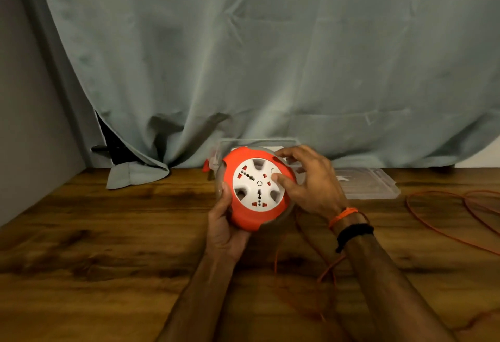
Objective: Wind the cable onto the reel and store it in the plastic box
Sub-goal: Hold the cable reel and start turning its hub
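An orange cable reel [251, 217] with a white socket face is held tilted above the wooden table [108, 247]. My left hand [224, 222] grips its lower left rim from below. My right hand [308, 179] curls over the upper right rim, its thumb pressing on the white face. A thin orange cable [443, 230] lies in loose loops on the table at the right and trails down below the reel. The clear plastic box [259, 143] stands just behind the reel, mostly hidden by it.
A clear lid [370, 183] lies flat to the right of the box. A grey curtain [270, 57] hangs along the table's back edge, with a grey wall at the left.
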A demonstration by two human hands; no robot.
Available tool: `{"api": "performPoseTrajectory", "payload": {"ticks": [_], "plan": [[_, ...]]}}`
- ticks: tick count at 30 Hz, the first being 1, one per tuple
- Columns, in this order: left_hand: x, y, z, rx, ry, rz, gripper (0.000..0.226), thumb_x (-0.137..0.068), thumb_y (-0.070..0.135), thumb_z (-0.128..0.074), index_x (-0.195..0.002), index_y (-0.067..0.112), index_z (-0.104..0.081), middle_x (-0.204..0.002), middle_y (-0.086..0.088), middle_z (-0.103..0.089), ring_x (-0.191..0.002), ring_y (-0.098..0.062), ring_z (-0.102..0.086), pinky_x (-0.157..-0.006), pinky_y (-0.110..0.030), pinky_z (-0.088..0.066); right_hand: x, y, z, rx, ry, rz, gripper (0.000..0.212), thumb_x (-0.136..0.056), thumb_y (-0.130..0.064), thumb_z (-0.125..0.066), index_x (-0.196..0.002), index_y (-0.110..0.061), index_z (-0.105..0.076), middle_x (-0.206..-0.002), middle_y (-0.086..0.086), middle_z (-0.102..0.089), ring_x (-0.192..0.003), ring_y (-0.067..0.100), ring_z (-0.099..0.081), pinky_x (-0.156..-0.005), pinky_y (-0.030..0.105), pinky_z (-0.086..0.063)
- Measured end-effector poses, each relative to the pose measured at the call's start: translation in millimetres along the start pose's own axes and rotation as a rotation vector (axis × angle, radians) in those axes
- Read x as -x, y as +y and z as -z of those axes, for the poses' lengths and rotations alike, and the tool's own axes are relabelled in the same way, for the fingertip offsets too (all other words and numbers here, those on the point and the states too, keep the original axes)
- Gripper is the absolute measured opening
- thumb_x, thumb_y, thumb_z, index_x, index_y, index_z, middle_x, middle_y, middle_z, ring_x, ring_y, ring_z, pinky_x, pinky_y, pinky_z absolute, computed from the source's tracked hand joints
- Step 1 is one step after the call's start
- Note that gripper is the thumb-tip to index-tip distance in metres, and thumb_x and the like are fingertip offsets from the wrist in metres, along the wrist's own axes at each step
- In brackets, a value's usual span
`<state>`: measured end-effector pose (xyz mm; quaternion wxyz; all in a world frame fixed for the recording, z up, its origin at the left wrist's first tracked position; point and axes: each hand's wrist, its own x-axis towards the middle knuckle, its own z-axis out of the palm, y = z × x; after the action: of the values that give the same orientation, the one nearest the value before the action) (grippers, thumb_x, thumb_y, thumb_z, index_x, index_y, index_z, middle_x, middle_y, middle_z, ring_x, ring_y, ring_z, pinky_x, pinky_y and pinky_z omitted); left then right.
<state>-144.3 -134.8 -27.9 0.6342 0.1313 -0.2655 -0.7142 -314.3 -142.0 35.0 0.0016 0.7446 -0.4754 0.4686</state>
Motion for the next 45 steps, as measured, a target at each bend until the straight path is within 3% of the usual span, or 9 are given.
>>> {"api": "performPoseTrajectory", "payload": {"ticks": [6,10,16,20,26,32,36,41,45], "plan": [[-2,-3,0,-0.029,-0.019,0.003,0.101,-0.055,0.042,-0.092,-0.142,0.01,-0.05,-0.137,-0.021,-0.058,-0.126,-0.04,-0.055,-0.104,-0.061,-0.042,-1,-10,7,0.153,-0.232,0.192,0.047,-0.07,-0.025,-0.071,-0.115,-0.032,-0.062,-0.113,-0.011,-0.057,-0.08,0.005,-0.056,-0.075,0.025,-0.049],[-5,-6,5,-0.051,-0.023,0.008,0.105,-0.052,0.043,-0.094,-0.141,0.009,-0.05,-0.135,-0.022,-0.059,-0.123,-0.04,-0.058,-0.102,-0.062,-0.044,4,-10,8,0.318,-0.298,0.247,0.054,-0.07,-0.026,-0.065,-0.119,-0.044,-0.057,-0.123,-0.017,-0.051,-0.09,0.007,-0.058,-0.069,0.031,-0.053],[-4,-3,4,-0.029,-0.04,0.039,0.057,-0.07,0.042,-0.078,-0.117,0.01,-0.071,-0.122,-0.021,-0.068,-0.106,-0.037,-0.069,-0.085,-0.055,-0.057,10,-9,-2,0.375,-0.26,0.32,0.058,-0.069,-0.015,-0.062,-0.121,-0.039,-0.056,-0.132,-0.009,-0.051,-0.111,0.016,-0.059,-0.067,0.032,-0.053],[-3,-1,1,-0.138,-0.051,0.005,0.1,-0.05,0.046,-0.093,-0.135,0.009,-0.056,-0.131,-0.021,-0.063,-0.12,-0.04,-0.06,-0.102,-0.063,-0.043,17,-8,-10,0.392,-0.192,0.327,0.051,-0.07,-0.011,-0.06,-0.117,-0.032,-0.053,-0.131,-0.01,-0.052,-0.102,0.021,-0.062,-0.062,0.031,-0.047],[-3,2,-2,-0.16,-0.122,-0.026,0.104,-0.061,0.048,-0.088,-0.146,0.009,-0.043,-0.141,-0.023,-0.053,-0.13,-0.042,-0.052,-0.106,-0.067,-0.037,23,-9,-7,0.4,-0.144,0.214,0.065,-0.072,-0.021,-0.063,-0.128,-0.021,-0.032,-0.131,-0.009,-0.057,-0.107,0.024,-0.063,-0.074,0.039,-0.053],[-5,3,1,-0.185,-0.084,-0.061,0.102,-0.068,0.044,-0.086,-0.15,0.011,-0.036,-0.147,-0.022,-0.047,-0.134,-0.041,-0.046,-0.109,-0.066,-0.033,31,-28,-16,0.383,0.091,-0.142,0.092,-0.052,-0.06,-0.071,-0.124,-0.025,-0.028,-0.096,-0.008,-0.072,-0.094,0.029,-0.067,-0.076,0.037,-0.047],[-4,4,1,-0.235,-0.026,-0.066,0.08,-0.079,0.041,-0.073,-0.147,0.011,-0.042,-0.139,-0.021,-0.056,-0.127,-0.038,-0.055,-0.102,-0.06,-0.045,34,-47,-37,0.262,0.197,-0.364,0.086,-0.056,-0.067,-0.07,-0.118,-0.02,-0.035,-0.098,0.006,-0.069,-0.094,0.033,-0.066,-0.076,0.036,-0.048],[-4,6,5,-0.156,-0.043,-0.027,0.059,-0.086,0.036,-0.057,-0.138,0.009,-0.053,-0.129,-0.021,-0.064,-0.117,-0.037,-0.063,-0.096,-0.057,-0.051,33,-34,-30,0.207,0.053,-0.222,0.071,-0.066,-0.064,-0.068,-0.118,-0.026,-0.039,-0.076,-0.006,-0.07,-0.086,0.023,-0.066,-0.072,0.032,-0.047],[-1,9,-1,-0.137,-0.114,-0.039,0.048,-0.087,0.036,-0.048,-0.125,0.009,-0.06,-0.119,-0.019,-0.07,-0.106,-0.035,-0.069,-0.089,-0.052,-0.056,30,-19,-12,0.189,0.017,-0.032,0.055,-0.069,-0.041,-0.068,-0.119,-0.036,-0.046,-0.062,-0.016,-0.066,-0.07,0.011,-0.065,-0.07,0.031,-0.053]]}}
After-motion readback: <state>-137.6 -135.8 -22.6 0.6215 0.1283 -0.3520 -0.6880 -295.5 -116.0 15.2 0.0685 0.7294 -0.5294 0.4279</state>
